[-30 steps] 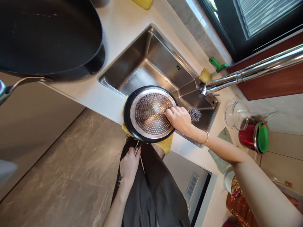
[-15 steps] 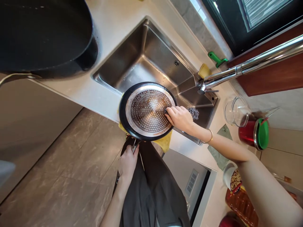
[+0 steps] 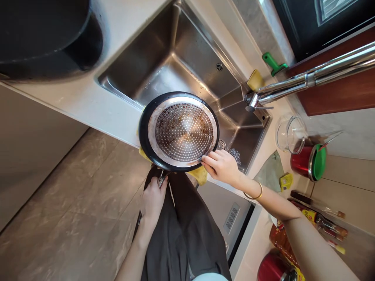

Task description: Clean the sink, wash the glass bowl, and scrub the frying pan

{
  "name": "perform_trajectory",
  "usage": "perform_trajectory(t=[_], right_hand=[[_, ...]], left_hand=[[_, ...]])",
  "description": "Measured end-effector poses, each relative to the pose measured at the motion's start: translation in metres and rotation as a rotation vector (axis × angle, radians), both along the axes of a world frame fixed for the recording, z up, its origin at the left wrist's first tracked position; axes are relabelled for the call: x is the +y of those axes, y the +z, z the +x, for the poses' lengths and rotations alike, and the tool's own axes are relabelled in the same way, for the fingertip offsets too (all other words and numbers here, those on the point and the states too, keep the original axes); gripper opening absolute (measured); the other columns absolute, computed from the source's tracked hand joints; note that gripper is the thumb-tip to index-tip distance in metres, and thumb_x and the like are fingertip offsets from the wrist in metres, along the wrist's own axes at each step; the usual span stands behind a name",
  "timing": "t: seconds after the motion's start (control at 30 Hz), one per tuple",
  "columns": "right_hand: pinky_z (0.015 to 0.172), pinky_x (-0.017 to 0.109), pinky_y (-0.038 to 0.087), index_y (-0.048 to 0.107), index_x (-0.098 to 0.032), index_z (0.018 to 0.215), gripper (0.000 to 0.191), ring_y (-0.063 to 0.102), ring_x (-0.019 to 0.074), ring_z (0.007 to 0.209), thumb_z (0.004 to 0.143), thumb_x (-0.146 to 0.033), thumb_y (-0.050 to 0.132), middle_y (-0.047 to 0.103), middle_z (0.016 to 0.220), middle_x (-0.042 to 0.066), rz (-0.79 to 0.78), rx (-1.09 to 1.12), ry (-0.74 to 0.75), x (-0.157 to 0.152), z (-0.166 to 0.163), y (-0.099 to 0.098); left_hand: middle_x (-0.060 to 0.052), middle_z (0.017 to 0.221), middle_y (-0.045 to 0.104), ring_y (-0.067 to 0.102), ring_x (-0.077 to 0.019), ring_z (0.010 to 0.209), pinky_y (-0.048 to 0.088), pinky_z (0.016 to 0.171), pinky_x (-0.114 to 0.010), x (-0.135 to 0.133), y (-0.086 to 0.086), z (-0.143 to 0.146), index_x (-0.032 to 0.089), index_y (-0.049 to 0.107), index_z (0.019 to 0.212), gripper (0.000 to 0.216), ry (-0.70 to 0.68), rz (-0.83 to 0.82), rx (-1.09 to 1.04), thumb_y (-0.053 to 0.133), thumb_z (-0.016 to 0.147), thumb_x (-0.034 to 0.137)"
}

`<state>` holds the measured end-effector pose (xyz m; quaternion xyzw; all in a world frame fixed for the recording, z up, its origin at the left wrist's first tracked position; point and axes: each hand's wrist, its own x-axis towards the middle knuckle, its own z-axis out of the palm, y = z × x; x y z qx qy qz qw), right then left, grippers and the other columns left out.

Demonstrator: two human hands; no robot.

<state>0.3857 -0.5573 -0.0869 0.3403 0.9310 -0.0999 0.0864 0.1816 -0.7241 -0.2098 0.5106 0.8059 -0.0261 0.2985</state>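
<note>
A frying pan (image 3: 184, 132) is held bottom up over the near rim of the sink (image 3: 172, 74), its dotted metal base browned and stained in places. My left hand (image 3: 152, 199) is closed round the pan's handle (image 3: 162, 178). My right hand (image 3: 221, 166) is pinched at the lower right edge of the pan's base; what its fingertips press there is too small and hidden to make out. Under the pan, a yellow cloth (image 3: 199, 175) hangs over the counter edge. A steel wool scrubber (image 3: 235, 156) lies in the sink, just beyond my right hand.
At the upper left a large black wok (image 3: 43, 35) stands on the counter (image 3: 73, 99). The faucet (image 3: 310, 80) reaches in from the right, near a yellow sponge (image 3: 256, 80) and green brush (image 3: 274, 63). A glass jug (image 3: 290, 134) and red canister (image 3: 301, 162) stand right of the sink.
My right hand has moved from the right part of the pan's base down to its lower right edge. The pan is still held by its handle, and the view has shifted slightly.
</note>
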Motion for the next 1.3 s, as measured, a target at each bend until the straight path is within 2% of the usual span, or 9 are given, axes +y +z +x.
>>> perform_trajectory(t=[0.13,0.23,0.4,0.6,0.83,0.9,1.07,1.17,1.3], right_hand=[[0.066,0.030,0.027,0.063,-0.019,0.090,0.028,0.045,0.0150,0.068,0.096,-0.033,0.040,0.058,0.073,0.003,0.068,-0.006,-0.089,0.017,0.006,-0.011],[0.065,0.030,0.027,0.062,-0.019,0.088,0.028,0.045,0.0152,0.067,0.096,-0.033,0.039,0.057,0.072,0.003,0.109,-0.019,-0.143,0.021,0.006,-0.012],[0.065,0.030,0.028,0.061,-0.020,0.085,0.026,0.046,0.0155,0.068,0.095,-0.031,0.040,0.056,0.070,0.003,0.024,-0.001,-0.092,0.000,-0.002,-0.009],[0.066,0.029,0.031,0.061,-0.019,0.089,0.024,0.049,0.0157,0.070,0.095,-0.031,0.040,0.058,0.075,0.003,0.061,0.000,-0.264,-0.001,0.003,-0.013],[0.064,0.029,0.029,0.059,-0.020,0.082,0.025,0.047,0.0156,0.068,0.095,-0.030,0.040,0.057,0.072,0.003,0.015,-0.002,-0.310,-0.035,-0.031,-0.008],[0.064,0.028,0.030,0.059,-0.020,0.084,0.025,0.048,0.0155,0.069,0.095,-0.031,0.040,0.057,0.073,0.003,0.018,0.006,-0.331,-0.031,-0.027,-0.010],[0.065,0.028,0.030,0.060,-0.021,0.091,0.025,0.050,0.0159,0.071,0.096,-0.031,0.038,0.059,0.077,0.003,0.107,-0.019,-0.428,0.001,0.000,-0.014],[0.065,0.029,0.029,0.060,-0.020,0.088,0.025,0.049,0.0160,0.070,0.096,-0.030,0.038,0.057,0.076,0.003,0.119,-0.040,-0.401,-0.001,-0.005,-0.012],[0.064,0.029,0.027,0.058,-0.020,0.081,0.026,0.045,0.0154,0.068,0.096,-0.030,0.039,0.056,0.073,0.003,0.035,-0.033,-0.305,-0.032,-0.031,-0.007]], left_hand=[[-0.008,0.072,0.067,0.064,-0.0217,0.062,0.028,0.051,-0.026,0.000,0.000,0.000,0.016,0.055,0.090,0.039,0.001,0.008,-0.015,0.036,0.093,0.050],[-0.009,0.072,0.068,0.064,-0.0215,0.063,0.028,0.052,-0.026,0.000,0.000,0.000,0.016,0.055,0.088,0.039,0.007,0.011,-0.020,0.036,0.093,0.050],[-0.008,0.072,0.068,0.064,-0.0222,0.062,0.025,0.051,-0.026,-0.001,-0.001,0.000,0.017,0.055,0.090,0.040,-0.003,0.012,-0.001,0.036,0.093,0.052],[-0.008,0.072,0.068,0.065,-0.0238,0.063,0.026,0.051,-0.028,-0.001,0.000,0.001,0.016,0.056,0.090,0.044,-0.032,0.020,0.038,0.034,0.093,0.054],[-0.008,0.070,0.068,0.065,-0.0233,0.062,0.027,0.051,-0.027,0.000,0.000,0.000,0.016,0.056,0.091,0.044,-0.033,-0.003,0.033,0.034,0.093,0.053],[-0.008,0.070,0.068,0.065,-0.0232,0.063,0.027,0.051,-0.027,0.000,0.000,0.000,0.016,0.057,0.092,0.043,-0.036,-0.015,0.036,0.034,0.093,0.053],[-0.009,0.071,0.068,0.065,-0.0242,0.064,0.027,0.050,-0.027,0.000,0.002,0.000,0.015,0.057,0.092,0.044,-0.047,-0.007,0.041,0.034,0.093,0.052],[-0.009,0.071,0.068,0.065,-0.0238,0.063,0.026,0.050,-0.027,0.001,0.003,0.000,0.015,0.057,0.092,0.044,-0.038,-0.001,0.028,0.034,0.093,0.053],[-0.009,0.071,0.068,0.064,-0.0230,0.061,0.026,0.050,-0.027,0.002,0.004,0.000,0.016,0.056,0.090,0.044,-0.014,0.010,0.004,0.034,0.093,0.054]])
